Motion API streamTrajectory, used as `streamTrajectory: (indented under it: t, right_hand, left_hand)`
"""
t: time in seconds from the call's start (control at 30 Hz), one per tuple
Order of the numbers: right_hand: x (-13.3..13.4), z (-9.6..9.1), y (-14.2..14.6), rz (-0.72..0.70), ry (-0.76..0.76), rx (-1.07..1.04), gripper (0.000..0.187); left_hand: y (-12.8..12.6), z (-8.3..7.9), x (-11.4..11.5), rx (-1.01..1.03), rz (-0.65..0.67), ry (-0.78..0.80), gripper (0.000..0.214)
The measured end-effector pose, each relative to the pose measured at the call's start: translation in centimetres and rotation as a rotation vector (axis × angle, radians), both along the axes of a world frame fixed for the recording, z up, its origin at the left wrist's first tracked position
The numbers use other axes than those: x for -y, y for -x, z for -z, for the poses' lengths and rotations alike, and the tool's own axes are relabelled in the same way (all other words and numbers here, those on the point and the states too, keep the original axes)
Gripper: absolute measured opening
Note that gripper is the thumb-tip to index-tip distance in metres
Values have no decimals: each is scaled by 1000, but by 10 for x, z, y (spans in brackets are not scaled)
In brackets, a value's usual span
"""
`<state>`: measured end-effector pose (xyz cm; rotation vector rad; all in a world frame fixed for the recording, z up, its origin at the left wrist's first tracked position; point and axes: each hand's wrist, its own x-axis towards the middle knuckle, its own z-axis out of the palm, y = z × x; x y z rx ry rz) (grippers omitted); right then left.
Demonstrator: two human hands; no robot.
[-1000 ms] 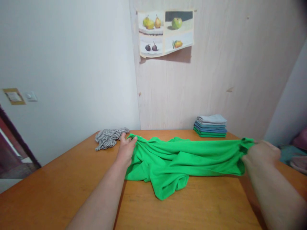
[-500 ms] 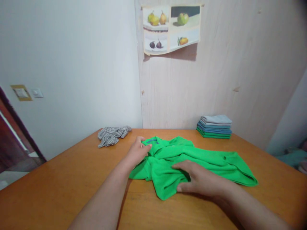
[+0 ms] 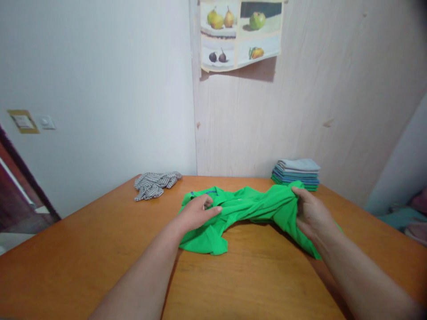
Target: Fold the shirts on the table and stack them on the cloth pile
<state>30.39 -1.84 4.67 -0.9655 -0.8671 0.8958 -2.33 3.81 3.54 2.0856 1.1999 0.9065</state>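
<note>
A bright green polo shirt (image 3: 247,202) lies crumpled across the middle of the table, its collar toward the left. My right hand (image 3: 312,213) grips the shirt's right part between thumb and fingers and holds it raised off the tabletop, so the cloth hangs in folds below. Over the collar end, my left hand (image 3: 199,212) rests on the cloth with its thumb stretched out apart from loosely curled fingers. No fabric shows pinched there. The undersides of the left fingers are partly hidden.
A crumpled black-and-white striped garment (image 3: 156,184) lies at the table's back left. At the back right stands a stack of folded clothes (image 3: 296,173), grey, blue and green. The wooden table (image 3: 247,284) meets a wall with a fruit poster (image 3: 240,35).
My right hand has moved right and up, taking hold of the shirt and lifting its right part. The near flap has drawn back. My left hand has shifted slightly toward me, its thumb now stretched.
</note>
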Motion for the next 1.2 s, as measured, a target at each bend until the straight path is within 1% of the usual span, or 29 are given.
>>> streamTrajectory:
  t: [0.07, 0.1, 0.17, 0.23, 0.27, 0.3, 0.37, 0.4, 0.43, 0.47, 0.5, 0.57, 0.6, 0.67, 0.73, 0.83, 0.9, 0.97, 1.03, 1.1, 1.17, 1.2]
  right_hand:
    - [2, -4, -1, -20, 52, -77, 20]
    - [4, -6, -1, -40, 64, -79, 22]
    - [11, -9, -1, -115, 74, -30, 27]
    - [21, -10, -2, -229, 90, 52, 32]
    - [26, -10, -3, -300, 107, 91, 34]
    - [30, -9, -4, -377, 131, 125, 37]
    - [37, -10, -5, -529, 185, 193, 48]
    - [37, -10, -4, -573, 200, 224, 54]
    - [36, -11, -4, -584, 203, 253, 57]
    - [33, -12, -3, -553, 194, 279, 57]
    - [29, -12, -3, -486, 181, 307, 56]
    - [16, -8, -5, -297, 155, 411, 51]
    - [10, -4, -7, -203, 147, 505, 48]
    - [-1, 9, -11, -54, 134, 760, 46]
    - [-8, 24, -16, 22, 143, 991, 48]
    - [-11, 38, -19, -13, 219, 1205, 53]
    - [-9, 39, -19, -52, 267, 1318, 45]
    - [-7, 34, -17, -72, 308, 1418, 34]
    - [-3, 26, -13, -105, 328, 1471, 28]
    - [3, 19, -6, -174, 316, 1476, 26]
    - [13, 12, 3, -302, 292, 1445, 26]
    - [20, 8, 8, -400, 293, 1412, 28]
  left_hand:
    - [-7, -4, 8, -33, 115, -48, 43]
    - [-10, -6, 13, -76, 177, -66, 44]
    - [-17, -7, 22, -168, 252, -100, 52]
    - [-21, -5, 28, -274, 288, -154, 59]
    - [-23, -4, 30, -315, 303, -181, 56]
    - [-24, -2, 30, -345, 320, -201, 48]
    - [-25, 2, 27, -382, 353, -231, 24]
    - [-25, 4, 26, -387, 358, -244, 16]
    - [-25, 5, 24, -382, 356, -252, 13]
    - [-26, 5, 23, -362, 351, -251, 12]
    - [-26, 5, 22, -324, 343, -239, 13]
    - [-29, 3, 23, -195, 329, -184, 16]
    - [-30, 0, 24, -120, 325, -144, 17]
    - [-32, -5, 28, 12, 302, -56, 17]
    - [-32, -11, 31, 97, 270, 31, 14]
    - [-28, -18, 32, 158, 232, 116, 11]
    - [-24, -21, 30, 157, 217, 131, 12]
    - [-17, -22, 25, 113, 191, 110, 19]
    - [-8, -22, 19, 21, 162, 85, 27]
    - [2, -20, 13, -125, 112, 79, 32]
    - [13, -17, 6, -292, 5, 71, 35]
    - [18, -15, 3, -362, -69, 59, 36]
